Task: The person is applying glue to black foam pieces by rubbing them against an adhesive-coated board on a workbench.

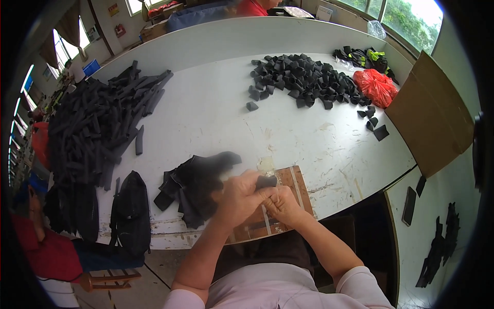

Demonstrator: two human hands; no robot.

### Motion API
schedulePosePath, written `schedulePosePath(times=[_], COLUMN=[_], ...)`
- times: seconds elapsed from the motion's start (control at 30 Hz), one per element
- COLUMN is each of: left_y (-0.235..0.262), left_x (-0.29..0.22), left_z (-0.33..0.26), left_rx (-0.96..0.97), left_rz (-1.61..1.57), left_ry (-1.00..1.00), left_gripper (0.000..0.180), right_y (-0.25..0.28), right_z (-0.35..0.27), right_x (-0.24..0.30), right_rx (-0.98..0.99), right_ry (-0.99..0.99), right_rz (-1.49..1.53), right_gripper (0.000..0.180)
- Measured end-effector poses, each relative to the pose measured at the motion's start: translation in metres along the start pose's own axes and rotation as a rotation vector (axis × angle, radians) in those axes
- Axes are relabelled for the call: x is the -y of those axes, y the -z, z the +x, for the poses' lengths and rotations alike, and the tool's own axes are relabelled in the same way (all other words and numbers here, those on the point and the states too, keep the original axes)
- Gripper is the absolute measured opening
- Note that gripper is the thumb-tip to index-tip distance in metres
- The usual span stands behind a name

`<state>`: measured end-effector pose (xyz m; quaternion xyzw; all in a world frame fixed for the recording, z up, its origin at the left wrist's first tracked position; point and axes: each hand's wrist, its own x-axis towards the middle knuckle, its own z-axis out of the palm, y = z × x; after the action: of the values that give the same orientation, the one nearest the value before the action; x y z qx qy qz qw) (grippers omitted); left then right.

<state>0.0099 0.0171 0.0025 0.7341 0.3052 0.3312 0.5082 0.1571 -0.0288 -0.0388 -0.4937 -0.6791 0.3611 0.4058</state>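
Left hand point(239, 198) and right hand point(282, 204), pressed together, pinch a small black strap piece point(266, 181) above the table's point(216, 110) near edge; its long axis runs left-right. Bare tabletop lies beyond.

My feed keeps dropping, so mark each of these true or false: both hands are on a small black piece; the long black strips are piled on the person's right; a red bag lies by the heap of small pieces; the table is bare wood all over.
1. Left hand and right hand both grip a small black piece: true.
2. Long black strips are piled on the right: false, on the left.
3. A red bag lies by the heap of small pieces: true.
4. The table is bare wood: false, white.
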Motion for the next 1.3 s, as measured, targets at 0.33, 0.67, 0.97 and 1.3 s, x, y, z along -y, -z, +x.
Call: schedulePosePath(times=[0.33,0.67,0.97,1.3], left_y=[-0.008,0.002,0.014,0.052], left_x=[-0.017,-0.002,0.012,0.118], left_z=[-0.012,-0.018,-0.007,0.063], left_rx=[-0.347,-0.406,-0.394,-0.259], left_rz=[-0.549,-1.048,-0.748,0.988], left_ry=[-0.219,-0.121,-0.062,0.29], left_gripper=[0.015,0.013,0.013,0.042], right_y=[0.01,0.002,0.014,0.042], right_z=[0.007,0.012,0.014,-0.078], right_x=[0.027,0.021,0.033,0.036], right_rx=[0.025,0.086,0.105,-0.382], right_ry=[0.075,0.102,0.14,-0.206], right_rz=[-0.401,-0.542,-0.542,0.325], right_gripper=[0.017,0.024,0.03,0.04])
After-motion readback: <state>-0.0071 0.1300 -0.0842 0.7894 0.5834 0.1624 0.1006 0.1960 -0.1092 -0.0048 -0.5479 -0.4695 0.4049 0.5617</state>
